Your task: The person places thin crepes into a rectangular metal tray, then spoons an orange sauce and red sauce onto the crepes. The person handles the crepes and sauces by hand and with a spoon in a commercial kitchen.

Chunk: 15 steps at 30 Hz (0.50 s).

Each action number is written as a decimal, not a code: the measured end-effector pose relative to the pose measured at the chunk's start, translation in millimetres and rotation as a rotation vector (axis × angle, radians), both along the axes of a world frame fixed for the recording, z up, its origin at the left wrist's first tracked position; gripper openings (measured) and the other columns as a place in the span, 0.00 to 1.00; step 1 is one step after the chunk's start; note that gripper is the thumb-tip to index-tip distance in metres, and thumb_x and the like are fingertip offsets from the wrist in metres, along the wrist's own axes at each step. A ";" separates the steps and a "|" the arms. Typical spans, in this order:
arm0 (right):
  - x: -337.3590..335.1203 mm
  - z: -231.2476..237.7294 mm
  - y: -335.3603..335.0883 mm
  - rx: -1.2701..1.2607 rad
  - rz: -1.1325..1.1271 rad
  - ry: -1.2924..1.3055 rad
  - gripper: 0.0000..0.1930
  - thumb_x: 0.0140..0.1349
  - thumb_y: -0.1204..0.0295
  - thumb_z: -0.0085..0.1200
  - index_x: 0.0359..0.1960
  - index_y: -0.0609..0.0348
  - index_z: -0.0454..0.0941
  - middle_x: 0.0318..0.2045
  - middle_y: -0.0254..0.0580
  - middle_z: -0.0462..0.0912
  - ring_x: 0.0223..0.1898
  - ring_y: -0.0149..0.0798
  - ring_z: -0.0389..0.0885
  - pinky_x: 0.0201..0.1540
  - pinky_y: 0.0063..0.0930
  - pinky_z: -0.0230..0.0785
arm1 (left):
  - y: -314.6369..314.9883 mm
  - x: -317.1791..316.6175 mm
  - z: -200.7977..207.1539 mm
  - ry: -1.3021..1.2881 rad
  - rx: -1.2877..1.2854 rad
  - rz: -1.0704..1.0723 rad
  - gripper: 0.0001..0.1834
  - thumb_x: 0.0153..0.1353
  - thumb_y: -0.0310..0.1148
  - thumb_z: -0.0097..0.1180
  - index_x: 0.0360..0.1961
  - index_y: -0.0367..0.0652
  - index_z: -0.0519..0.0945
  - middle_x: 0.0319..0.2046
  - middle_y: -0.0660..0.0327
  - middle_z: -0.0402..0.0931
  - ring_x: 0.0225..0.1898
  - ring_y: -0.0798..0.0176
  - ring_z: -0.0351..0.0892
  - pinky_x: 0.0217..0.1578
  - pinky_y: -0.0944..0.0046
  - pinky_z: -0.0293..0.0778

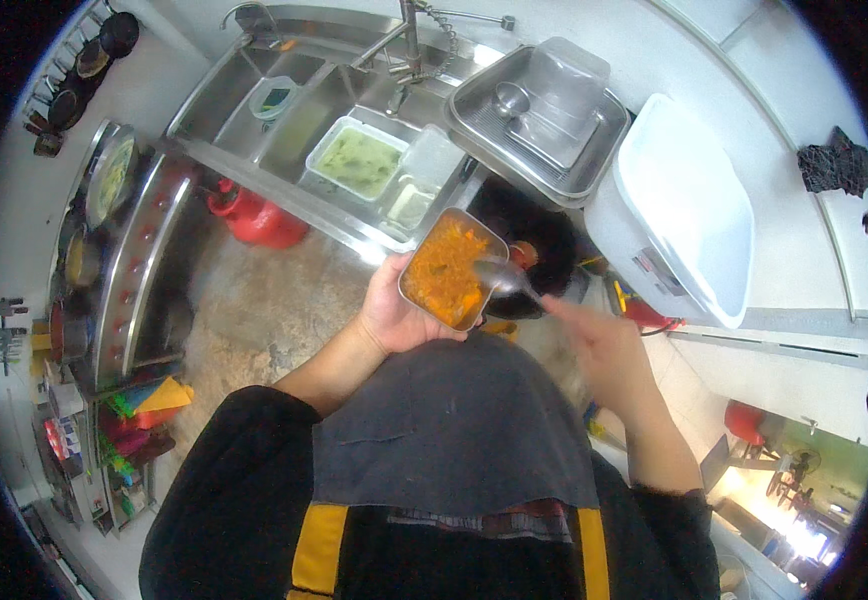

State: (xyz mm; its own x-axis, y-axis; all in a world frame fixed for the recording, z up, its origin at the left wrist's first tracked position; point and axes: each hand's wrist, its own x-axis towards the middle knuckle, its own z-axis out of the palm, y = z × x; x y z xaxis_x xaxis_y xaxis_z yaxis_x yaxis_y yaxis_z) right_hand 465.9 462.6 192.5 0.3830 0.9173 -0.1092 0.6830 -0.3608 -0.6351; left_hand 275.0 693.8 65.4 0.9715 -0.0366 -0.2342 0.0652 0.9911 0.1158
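Where the sink ends: its metal front edge (289, 195) slants past us just beyond the container, and bare brown floor (254, 310) gives us open room on the left.
Metal container (471, 320): we have it in front of our apron (444, 420), its open top toward us, with orange food (439, 265) inside.
Left hand (392, 308): clamped on the container, from its left and lower sides.
Right hand (599, 345): blurred, closed round the handle of the spoon (504, 275), to the right of the container.
Spoon bowl: over the container's right edge; whether it touches the food, we cannot tell.
Sink basin: a plastic tub (359, 160) of greenish liquid sits there, below the tap (411, 50).
Far right: a big white bin (694, 200) and a metal tray (609, 120) beside it crowd us.
Behind the container: a dark, round shape (494, 200).
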 end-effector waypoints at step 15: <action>-43.0 31.6 2.8 -0.238 0.358 -0.323 0.26 0.65 0.72 0.48 0.66 0.53 0.74 0.27 0.49 0.81 0.29 0.53 0.84 0.30 0.48 0.77 | -5.2 0.0 -3.5 0.032 0.000 -0.030 0.43 0.64 0.64 0.40 0.71 0.46 0.67 0.62 0.45 0.74 0.53 0.35 0.79 0.44 0.40 0.80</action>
